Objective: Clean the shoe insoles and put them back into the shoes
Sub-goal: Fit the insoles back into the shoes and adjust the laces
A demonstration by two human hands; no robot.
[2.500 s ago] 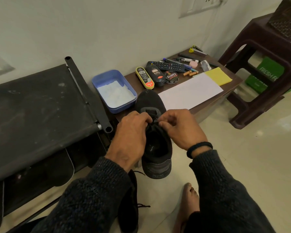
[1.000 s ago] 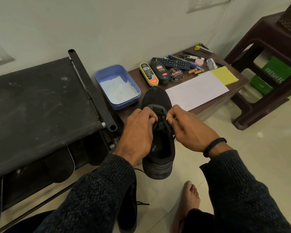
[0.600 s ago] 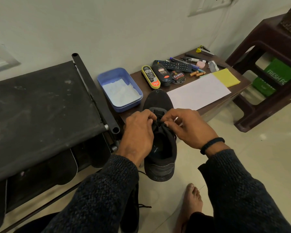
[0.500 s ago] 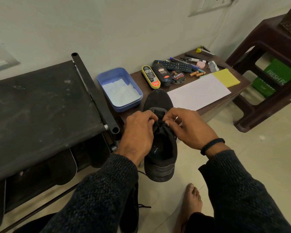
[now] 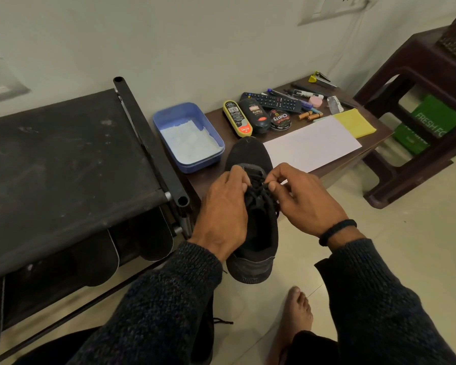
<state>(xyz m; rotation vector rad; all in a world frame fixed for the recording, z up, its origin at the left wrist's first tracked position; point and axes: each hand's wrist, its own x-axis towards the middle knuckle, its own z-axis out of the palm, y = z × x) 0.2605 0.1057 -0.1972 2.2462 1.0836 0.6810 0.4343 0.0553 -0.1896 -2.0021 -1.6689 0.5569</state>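
Note:
A black sneaker point(image 5: 256, 241) lies with its toe on the low brown table point(image 5: 213, 175) and its heel toward me. My left hand point(image 5: 224, 212) grips the shoe's left side at the laces. My right hand point(image 5: 303, 198) pinches the black laces point(image 5: 258, 192) over the tongue. A second black shoe point(image 5: 206, 335) lies on the floor under my left sleeve, mostly hidden. Two dark insoles point(image 5: 142, 238) lean under the black rack.
A blue tub point(image 5: 169, 119) holding white powder stands left of the shoe. Polish bottles point(image 5: 253, 114), a polish tin point(image 5: 281, 119), a remote, pens, white paper point(image 5: 313, 143) and a yellow cloth point(image 5: 353, 122) lie on the table. A black fabric rack point(image 5: 63, 167) stands left, a brown stool point(image 5: 421, 106) right. My bare foot point(image 5: 298, 309) rests on tile.
My two hands stay on the shoe's laces. My right fingers have pulled the lace slightly up and apart from the left hand. The shoe has barely moved.

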